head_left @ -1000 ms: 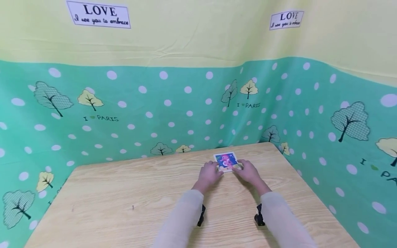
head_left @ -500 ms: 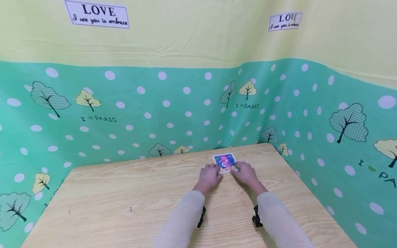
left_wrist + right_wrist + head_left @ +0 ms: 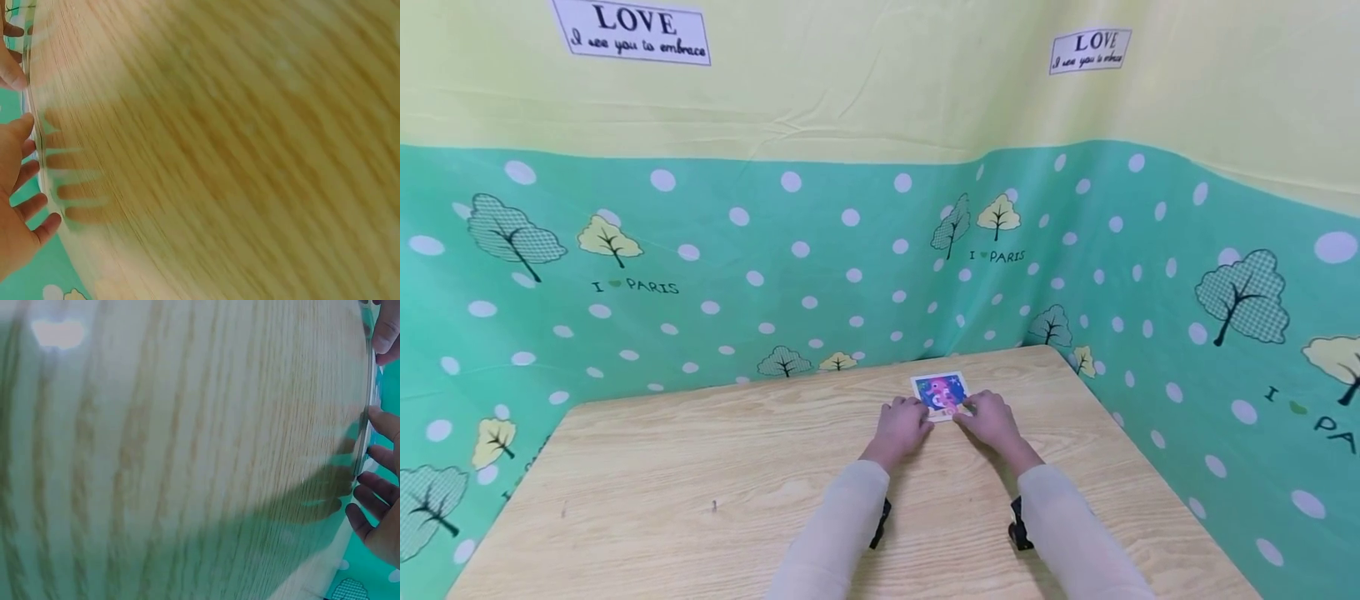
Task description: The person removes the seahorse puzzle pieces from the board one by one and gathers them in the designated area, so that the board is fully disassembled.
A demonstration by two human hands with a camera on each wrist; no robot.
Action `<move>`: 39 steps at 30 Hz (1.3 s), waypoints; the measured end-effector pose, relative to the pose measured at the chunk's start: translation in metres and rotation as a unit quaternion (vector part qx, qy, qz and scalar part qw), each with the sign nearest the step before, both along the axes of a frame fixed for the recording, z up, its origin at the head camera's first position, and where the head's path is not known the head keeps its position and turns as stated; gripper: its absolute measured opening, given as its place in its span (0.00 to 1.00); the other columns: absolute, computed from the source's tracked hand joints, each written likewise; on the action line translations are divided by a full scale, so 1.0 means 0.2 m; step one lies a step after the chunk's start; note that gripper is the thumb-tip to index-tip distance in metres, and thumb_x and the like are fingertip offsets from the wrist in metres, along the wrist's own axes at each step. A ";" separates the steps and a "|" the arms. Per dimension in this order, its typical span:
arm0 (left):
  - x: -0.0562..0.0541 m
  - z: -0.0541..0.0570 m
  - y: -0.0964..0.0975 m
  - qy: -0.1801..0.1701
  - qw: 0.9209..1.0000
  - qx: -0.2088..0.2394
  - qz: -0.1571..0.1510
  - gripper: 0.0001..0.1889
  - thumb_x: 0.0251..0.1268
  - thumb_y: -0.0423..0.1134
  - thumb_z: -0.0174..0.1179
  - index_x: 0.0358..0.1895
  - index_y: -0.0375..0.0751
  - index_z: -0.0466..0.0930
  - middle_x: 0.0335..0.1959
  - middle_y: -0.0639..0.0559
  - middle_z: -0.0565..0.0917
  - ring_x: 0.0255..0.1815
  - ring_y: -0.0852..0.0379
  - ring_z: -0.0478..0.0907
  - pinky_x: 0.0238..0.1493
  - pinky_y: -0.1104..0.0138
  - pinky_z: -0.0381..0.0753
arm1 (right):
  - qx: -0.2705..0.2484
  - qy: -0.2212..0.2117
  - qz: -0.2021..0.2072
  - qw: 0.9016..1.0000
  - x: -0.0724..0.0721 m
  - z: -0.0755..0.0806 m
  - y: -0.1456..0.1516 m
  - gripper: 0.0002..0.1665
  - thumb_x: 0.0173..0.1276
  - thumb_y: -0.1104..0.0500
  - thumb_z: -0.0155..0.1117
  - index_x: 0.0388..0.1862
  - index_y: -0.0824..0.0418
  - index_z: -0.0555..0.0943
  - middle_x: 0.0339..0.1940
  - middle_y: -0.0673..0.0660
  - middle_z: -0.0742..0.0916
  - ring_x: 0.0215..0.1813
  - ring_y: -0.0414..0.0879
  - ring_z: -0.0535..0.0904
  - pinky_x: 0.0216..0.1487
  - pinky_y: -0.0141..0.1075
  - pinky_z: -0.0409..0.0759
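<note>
A flat square picture board (image 3: 942,388) lies near the back edge of the table, printed with a pink seahorse on blue inside a white border. My left hand (image 3: 901,427) touches its near left side. On the near right side, my right hand (image 3: 992,419) rests with the thumb at the front edge. The left wrist view shows the left hand (image 3: 17,194) with its fingers spread and fairly straight at the board's thin edge. Similarly, the right hand (image 3: 384,487) has extended fingers along that edge in the right wrist view. The fingers cover the board's near corners.
The light wood table (image 3: 737,467) stretches to the left and front of the hands. A green dotted curtain (image 3: 820,275) with printed trees hangs close behind the table and along its right side. Black wrist mounts (image 3: 1019,525) sit under the pale sleeves (image 3: 1078,533).
The board and both hands have shifted slightly toward me, and the right hand has come a little inward. The view itself has also drifted a little.
</note>
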State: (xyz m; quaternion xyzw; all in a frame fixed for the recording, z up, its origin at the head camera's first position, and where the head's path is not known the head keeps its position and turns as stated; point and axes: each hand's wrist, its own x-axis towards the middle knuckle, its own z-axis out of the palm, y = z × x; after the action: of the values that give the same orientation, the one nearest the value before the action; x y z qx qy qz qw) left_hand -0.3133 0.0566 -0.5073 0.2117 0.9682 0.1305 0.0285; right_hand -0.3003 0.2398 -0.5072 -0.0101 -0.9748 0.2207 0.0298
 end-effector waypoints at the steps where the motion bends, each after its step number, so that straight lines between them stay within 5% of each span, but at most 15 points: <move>1: 0.00 0.00 -0.01 0.001 1.000 0.003 -0.001 0.17 0.66 0.52 0.54 0.52 0.51 0.79 0.58 0.52 0.77 0.63 0.48 0.68 0.65 0.47 0.66 | -0.006 -0.002 -0.002 1.000 0.00 0.00 0.00 0.27 0.60 0.47 0.65 0.50 0.66 0.81 0.49 0.65 0.80 0.53 0.60 0.75 0.58 0.54 0.73; 12: -0.01 0.00 -0.08 -0.004 1.000 0.025 -0.010 0.13 0.66 0.49 0.55 0.48 0.51 0.81 0.52 0.52 0.80 0.59 0.48 0.71 0.66 0.47 0.65 | -0.043 -0.019 0.022 0.999 0.00 0.00 -0.03 0.28 0.57 0.48 0.68 0.50 0.68 0.80 0.46 0.63 0.80 0.50 0.55 0.75 0.58 0.49 0.74; 23: 0.01 0.01 -0.16 -0.015 0.999 0.034 -0.011 0.16 0.62 0.52 0.59 0.48 0.50 0.81 0.57 0.49 0.77 0.64 0.44 0.68 0.67 0.45 0.63 | -0.051 -0.027 0.033 0.998 0.03 0.00 -0.07 0.27 0.56 0.49 0.69 0.48 0.68 0.81 0.43 0.61 0.79 0.46 0.52 0.76 0.55 0.49 0.77; 39: 0.07 0.05 -0.25 0.003 0.999 -0.023 -0.033 0.21 0.61 0.57 0.57 0.52 0.49 0.79 0.54 0.51 0.79 0.59 0.48 0.71 0.64 0.47 0.68 | -0.039 -0.017 0.063 0.997 0.09 0.02 -0.14 0.26 0.56 0.49 0.70 0.47 0.67 0.81 0.45 0.60 0.79 0.48 0.52 0.77 0.56 0.47 0.77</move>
State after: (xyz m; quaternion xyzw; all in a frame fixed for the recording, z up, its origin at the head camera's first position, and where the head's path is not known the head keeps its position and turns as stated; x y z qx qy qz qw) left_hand -0.2999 0.0066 -0.4982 0.2431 0.9635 0.1064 0.0352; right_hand -0.2821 0.2121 -0.5023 0.0460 -0.9646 0.2598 -0.0015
